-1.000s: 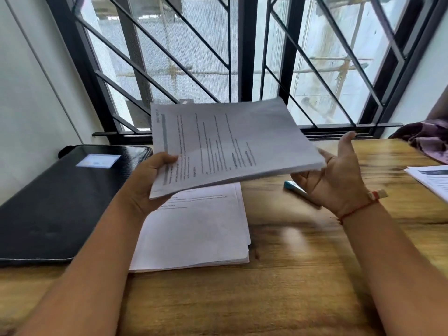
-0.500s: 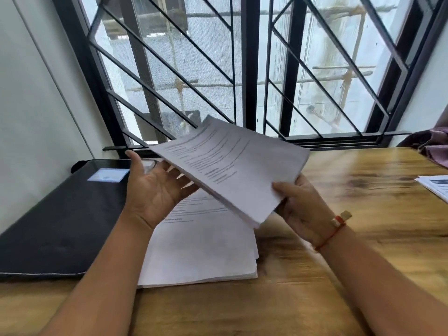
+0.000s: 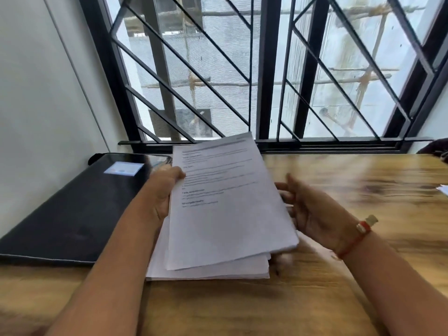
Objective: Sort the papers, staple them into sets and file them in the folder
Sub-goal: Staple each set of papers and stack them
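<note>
Wall: a pale wall (image 3: 36, 93) is closing the scene on the left.
Folder: a black folder (image 3: 72, 209) is lying shut and flat on the counter against that wall, probably waiting for finished sets; a pale label (image 3: 123, 168) is showing on its cover.
Left hand: the left hand (image 3: 162, 190) is pinching the left edge of the held papers, thumb on top and fingers curling beneath, so the sheets are staying together while tilted.
Held papers: the held papers (image 3: 225, 202), printed side up, are hovering just above the lower pile, likely being squared or sorted before stapling.
Lower pile: the lower pile (image 3: 208, 271) is resting on the counter beside the folder, partly hidden under the held sheets.
Right hand: the right hand (image 3: 312, 209) is blurring at the stack's right edge, fingers released and spread; whether it is touching the paper cannot be told.
Wrist: a red thread bracelet (image 3: 361, 229) is circling the right wrist.
Counter: the wooden counter (image 3: 363, 299) is carrying everything, its grain smearing on the right.
Window: a barred window (image 3: 261, 69) is running behind the counter, letting in daylight.
Far right: a corner of more sheets (image 3: 444, 190) and a dark cloth (image 3: 436, 149) are peeking in.
</note>
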Available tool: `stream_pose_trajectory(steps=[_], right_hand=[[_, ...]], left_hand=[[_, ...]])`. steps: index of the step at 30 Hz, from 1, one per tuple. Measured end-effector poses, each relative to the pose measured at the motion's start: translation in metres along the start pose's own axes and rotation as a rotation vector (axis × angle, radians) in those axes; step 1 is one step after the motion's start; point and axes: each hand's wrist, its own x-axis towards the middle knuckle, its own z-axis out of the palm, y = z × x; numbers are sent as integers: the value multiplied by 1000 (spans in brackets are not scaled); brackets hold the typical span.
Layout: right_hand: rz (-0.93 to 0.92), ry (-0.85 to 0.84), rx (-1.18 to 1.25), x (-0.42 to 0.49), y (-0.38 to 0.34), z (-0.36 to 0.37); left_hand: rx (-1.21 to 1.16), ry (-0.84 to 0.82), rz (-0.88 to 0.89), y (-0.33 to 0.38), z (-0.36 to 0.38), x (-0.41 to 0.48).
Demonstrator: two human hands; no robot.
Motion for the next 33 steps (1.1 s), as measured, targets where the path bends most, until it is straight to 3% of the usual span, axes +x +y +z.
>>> stream_pose_trajectory(steps=[4, 10, 17, 25, 33], right_hand=[[-20, 13, -398, 0, 13, 6], [79, -23, -567, -1, 16, 8], [-93, 156, -1234, 7, 23, 9], [-169, 231, -1364, 8, 29, 16], [-166, 269, -1389, 10, 32, 17]], left_hand=[[241, -30, -51, -1, 0, -2], [800, -30, -27, -6, -14, 0], [925, -40, 4, -7, -40, 13], [1175, 128, 161, -19, -34, 19], [1197, 229, 264, -24, -27, 19]])
